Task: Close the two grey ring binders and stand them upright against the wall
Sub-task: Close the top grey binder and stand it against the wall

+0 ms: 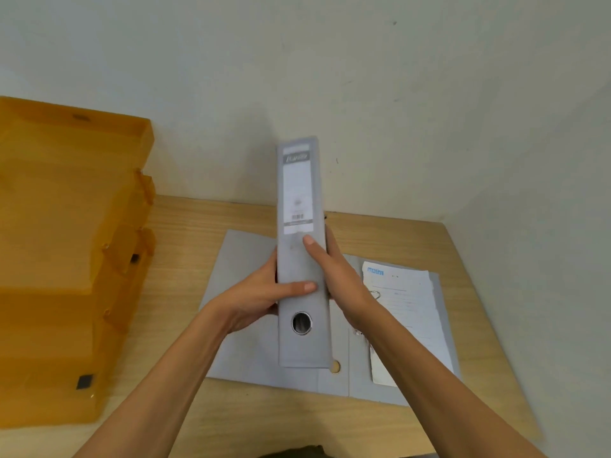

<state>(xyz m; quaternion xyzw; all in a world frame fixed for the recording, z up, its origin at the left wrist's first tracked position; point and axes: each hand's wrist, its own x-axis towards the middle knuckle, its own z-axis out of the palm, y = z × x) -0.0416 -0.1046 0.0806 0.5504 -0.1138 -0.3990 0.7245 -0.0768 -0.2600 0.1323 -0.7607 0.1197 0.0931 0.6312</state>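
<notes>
A closed grey ring binder [299, 200] is held in the air above the desk, its spine with a white label and a finger hole facing me. My left hand [261, 300] grips its left side, thumb across the spine. My right hand [337, 279] grips its right side, thumb on the spine. Underneath lies a second grey ring binder [244, 325], open flat on the desk, with white papers [410, 312] on its right half. The wall [363, 110] rises just behind the desk.
Stacked translucent orange letter trays [66, 259] fill the left side of the wooden desk [185, 226]. A second wall closes the corner on the right [545, 226]. The desk's front edge is near my arms.
</notes>
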